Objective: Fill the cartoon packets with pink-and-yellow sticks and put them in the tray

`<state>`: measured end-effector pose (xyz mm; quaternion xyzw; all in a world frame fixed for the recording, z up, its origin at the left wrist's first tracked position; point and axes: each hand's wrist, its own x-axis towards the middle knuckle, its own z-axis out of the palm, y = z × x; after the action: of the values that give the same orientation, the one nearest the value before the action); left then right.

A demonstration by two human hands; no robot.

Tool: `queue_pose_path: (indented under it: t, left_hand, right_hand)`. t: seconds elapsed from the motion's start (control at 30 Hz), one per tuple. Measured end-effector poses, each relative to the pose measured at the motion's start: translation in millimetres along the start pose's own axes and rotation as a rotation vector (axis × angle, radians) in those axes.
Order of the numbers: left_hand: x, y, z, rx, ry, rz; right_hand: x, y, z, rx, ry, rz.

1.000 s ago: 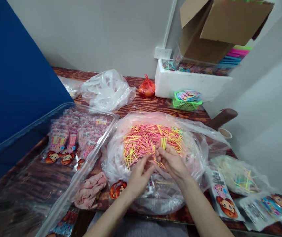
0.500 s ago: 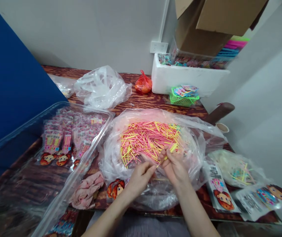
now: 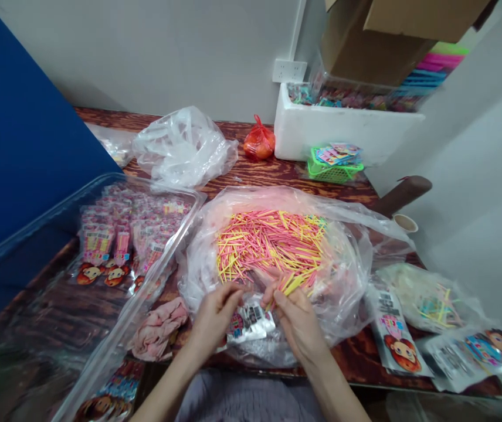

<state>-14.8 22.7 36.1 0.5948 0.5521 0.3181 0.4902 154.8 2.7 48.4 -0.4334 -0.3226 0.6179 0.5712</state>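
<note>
A clear plastic bag (image 3: 343, 287) lies spread in front of me, with a heap of thin pink and yellow sticks (image 3: 268, 246) in it. My right hand (image 3: 295, 313) is closed around a small bunch of yellow and pink sticks (image 3: 294, 283) at the near edge of the heap. To its left, my left hand (image 3: 216, 313) pinches the edge of a small printed packet (image 3: 255, 316); the fingertips partly hide the grip. The packet hangs between my two hands, its barcode and logo showing.
On the left stands a clear plastic bin (image 3: 145, 287) with filled packets (image 3: 101, 240). A pink cloth (image 3: 160, 328) lies beside it. Printed pouches (image 3: 398, 337) and a smaller bag of sticks (image 3: 431, 299) are at right. Behind are a green basket (image 3: 334, 171) and white foam box (image 3: 343, 132).
My left hand has moved left and down and now has the packet at its fingers. My right hand has drawn slightly left and down with the sticks. The view has shifted a little.
</note>
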Motion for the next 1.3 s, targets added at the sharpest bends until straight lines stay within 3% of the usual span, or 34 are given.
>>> queue_pose_path:
  t: [0.1, 0.23, 0.33, 0.5, 0.63, 0.83, 1.03, 1.3]
  left_hand:
    - [-16, -15, -15.9, 0.194, 0.133, 0.037]
    - [-32, -30, -3.6, 0.451, 0.124, 0.237]
    - [-35, -33, 7.4, 0.603, 0.135, 0.320]
    - [-35, -23, 8.3, 0.769, 0.101, 0.343]
    - [-34, -21, 13.0, 0.788, 0.076, 0.356]
    - [-31, -37, 20.5, 0.793, 0.041, 0.323]
    - [-26, -32, 17.1, 0.814, -0.002, 0.316]
    - [-14, -33, 7.3, 0.659, 0.072, 0.306]
  right_hand:
    - [-6, 29, -1, -0.263, -0.099, -0.022]
    - [-10, 58, -4, -0.506, -0.141, -0.091]
    - [-13, 62, -6, -0.577, -0.149, -0.127]
    - [-17, 52, -8, -0.592, -0.156, -0.166]
    - [-16, 52, -10, -0.597, -0.161, -0.192]
    - [-14, 60, -14, -0.592, -0.159, -0.192]
    - [-17, 50, -12, -0.550, -0.161, -0.174]
    - [-23, 31, -6, -0.554, -0.173, -0.261]
